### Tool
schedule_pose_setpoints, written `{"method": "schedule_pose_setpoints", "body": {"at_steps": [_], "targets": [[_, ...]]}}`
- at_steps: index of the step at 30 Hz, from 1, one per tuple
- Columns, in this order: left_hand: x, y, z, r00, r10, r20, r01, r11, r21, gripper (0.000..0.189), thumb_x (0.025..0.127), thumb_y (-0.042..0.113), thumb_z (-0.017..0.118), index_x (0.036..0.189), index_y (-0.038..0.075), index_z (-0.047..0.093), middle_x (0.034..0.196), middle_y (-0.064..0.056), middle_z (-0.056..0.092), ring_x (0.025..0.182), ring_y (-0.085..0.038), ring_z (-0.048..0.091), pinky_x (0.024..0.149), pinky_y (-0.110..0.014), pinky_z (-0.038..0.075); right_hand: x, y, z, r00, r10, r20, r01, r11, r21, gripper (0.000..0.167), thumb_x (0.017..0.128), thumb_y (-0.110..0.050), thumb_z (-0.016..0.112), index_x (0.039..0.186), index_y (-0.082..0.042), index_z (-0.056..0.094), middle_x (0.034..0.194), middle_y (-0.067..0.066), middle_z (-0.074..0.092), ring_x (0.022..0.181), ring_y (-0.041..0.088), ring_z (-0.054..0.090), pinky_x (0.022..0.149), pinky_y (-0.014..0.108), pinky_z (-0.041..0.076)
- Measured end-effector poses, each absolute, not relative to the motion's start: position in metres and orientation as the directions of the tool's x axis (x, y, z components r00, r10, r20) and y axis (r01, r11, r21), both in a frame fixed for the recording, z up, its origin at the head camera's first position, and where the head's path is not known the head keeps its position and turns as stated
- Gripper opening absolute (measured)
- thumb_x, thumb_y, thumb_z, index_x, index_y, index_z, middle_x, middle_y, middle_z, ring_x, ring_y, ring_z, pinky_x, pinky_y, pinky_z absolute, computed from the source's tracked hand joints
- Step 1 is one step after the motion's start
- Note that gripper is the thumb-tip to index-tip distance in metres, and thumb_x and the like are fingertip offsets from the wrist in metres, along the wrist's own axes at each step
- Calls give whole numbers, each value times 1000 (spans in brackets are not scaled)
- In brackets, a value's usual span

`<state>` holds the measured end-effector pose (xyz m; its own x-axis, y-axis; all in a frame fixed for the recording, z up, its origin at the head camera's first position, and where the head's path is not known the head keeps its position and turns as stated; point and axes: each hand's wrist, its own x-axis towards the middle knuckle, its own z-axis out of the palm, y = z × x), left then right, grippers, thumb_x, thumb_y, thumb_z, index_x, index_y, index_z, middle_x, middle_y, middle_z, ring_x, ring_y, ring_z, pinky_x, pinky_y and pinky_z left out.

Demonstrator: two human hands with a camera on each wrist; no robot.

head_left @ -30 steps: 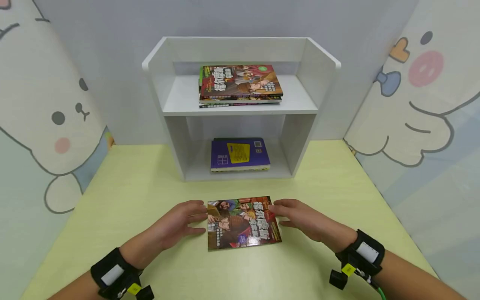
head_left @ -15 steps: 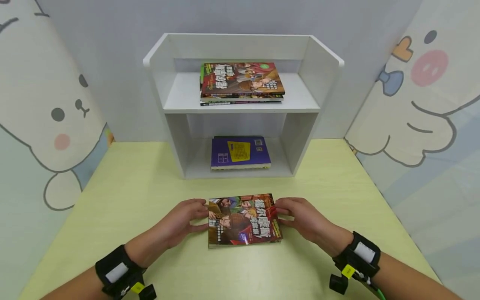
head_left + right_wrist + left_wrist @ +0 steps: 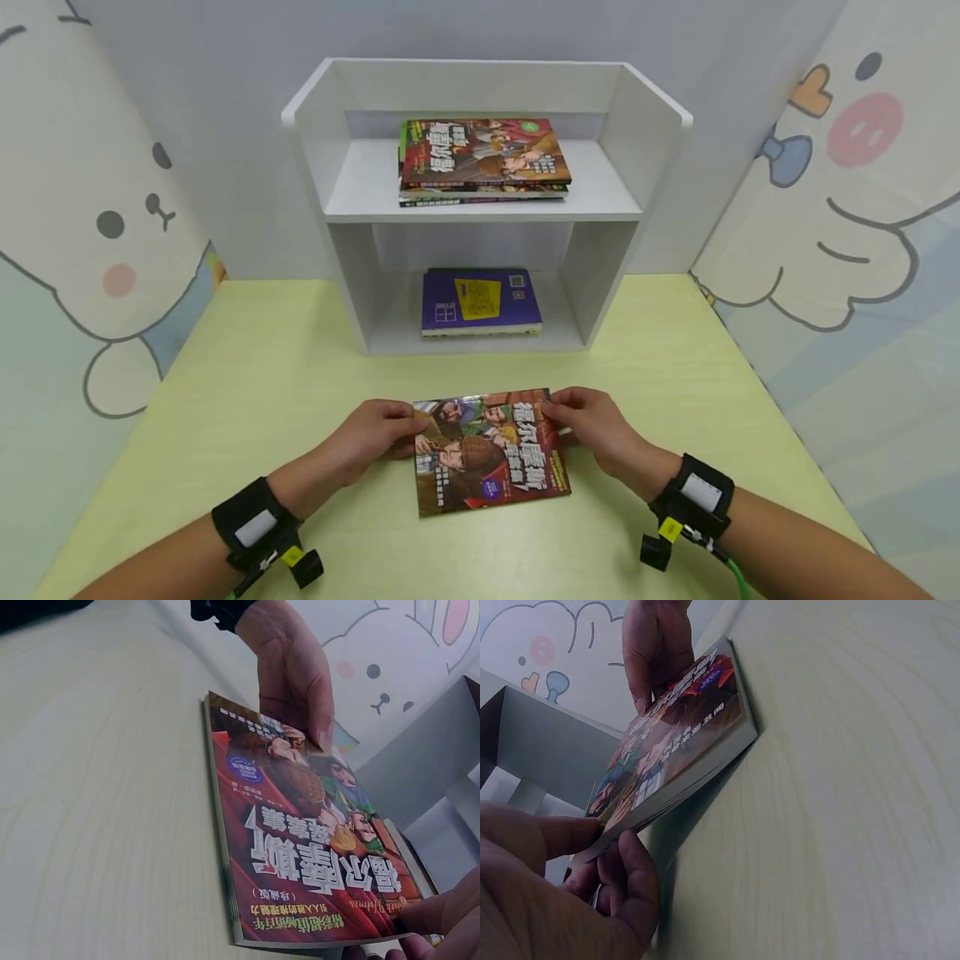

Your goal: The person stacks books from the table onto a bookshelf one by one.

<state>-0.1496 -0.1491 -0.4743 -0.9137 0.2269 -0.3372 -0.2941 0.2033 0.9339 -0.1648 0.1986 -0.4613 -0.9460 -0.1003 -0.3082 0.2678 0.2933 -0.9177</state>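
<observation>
A paperback book [image 3: 491,454] with an illustrated cover and white Chinese lettering is held in front of the white shelf. My left hand [image 3: 380,437] pinches its left edge, thumb on the cover and fingers curled underneath, as the left wrist view shows. At the opposite edge my right hand [image 3: 596,429] grips the book, its thumb [image 3: 424,915] lying on the cover. The book's far side is tilted up off the table; whether its near edge touches the tabletop I cannot tell.
A white two-tier shelf [image 3: 483,218] stands at the back of the pale yellow table [image 3: 255,367]. Several stacked books [image 3: 483,154] lie on its upper tier, and purple-covered books [image 3: 480,302] on the lower one. Cartoon-printed panels [image 3: 840,208] flank both sides.
Both hands have closed in from beside the book and now grip its left and right edges. The book has risen off its flat position and tilted, its far side up.
</observation>
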Motion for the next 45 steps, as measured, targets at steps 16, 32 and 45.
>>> {"method": "schedule_pose_setpoints", "body": {"at_steps": [16,32,45], "targets": [[-222,-150,-422,-958,188,-218,-210,63,976,40,113,22,67,139,-8,69,133,-15,67,99,-16,72,88,-26,64,-236,199,-414,-974,-103,-200,174,214,-961,44,115,-27,64,138,10,66,120,19,72,95,19,71,77,29,64],[-331,-128,-432,-993,-66,98,68,364,929,38,116,24,61,138,-4,73,114,-21,73,95,-29,68,85,-43,56,-344,175,-425,-997,6,71,-66,299,-952,35,112,-24,69,118,8,79,106,15,75,87,18,62,72,27,48],[-363,-119,-446,-965,-171,199,30,682,731,32,110,22,71,117,-7,81,120,-25,78,109,-42,74,95,-51,62,-394,161,-451,-977,33,208,-145,614,-776,32,108,-23,75,102,7,84,87,14,76,76,23,61,65,32,45]]}}
